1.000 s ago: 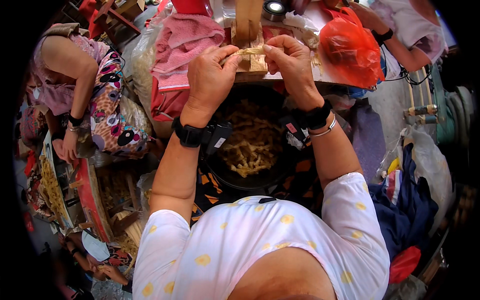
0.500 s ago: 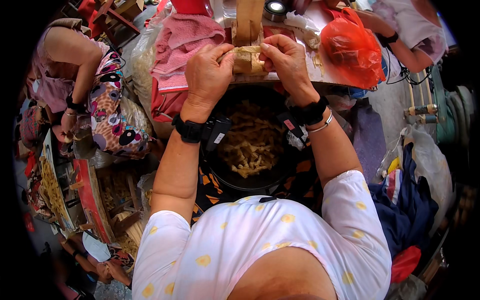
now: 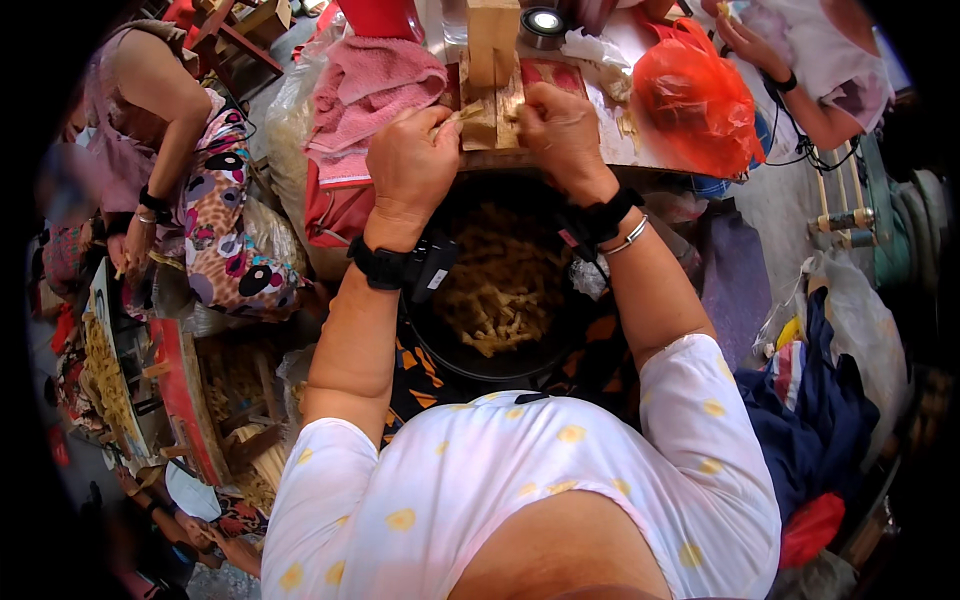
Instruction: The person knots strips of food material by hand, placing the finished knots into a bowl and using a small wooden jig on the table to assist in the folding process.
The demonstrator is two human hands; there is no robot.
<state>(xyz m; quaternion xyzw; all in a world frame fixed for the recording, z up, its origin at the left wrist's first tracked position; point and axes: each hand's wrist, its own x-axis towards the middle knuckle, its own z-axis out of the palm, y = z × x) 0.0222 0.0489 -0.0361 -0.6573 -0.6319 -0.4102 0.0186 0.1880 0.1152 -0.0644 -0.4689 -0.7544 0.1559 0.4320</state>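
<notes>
My left hand [image 3: 414, 165] is closed, its thumb and fingers pinching a pale yellow folded strip [image 3: 467, 112] of unclear material. The strip's free end points toward a wooden block with an upright post [image 3: 493, 45] at the table's near edge. On the block's other side my right hand [image 3: 562, 132] is curled closed; what its fingers hold, if anything, is hidden. Below both hands stands a round black basin [image 3: 425, 340], holding many similar yellowish twisted pieces [image 3: 500, 300].
A pink towel [image 3: 365, 90] lies left of the block, and a red plastic bag [image 3: 695, 100] sits to the right. Another person's arm [image 3: 175, 130] is at the left, a second person's arm [image 3: 815, 110] at the far right. Dark blue cloth [image 3: 825, 400] lies at right.
Both hands held the strip stretched between them over the block. Now they are apart, the strip's end is with the left hand, and the right hand has drawn slightly down and curled.
</notes>
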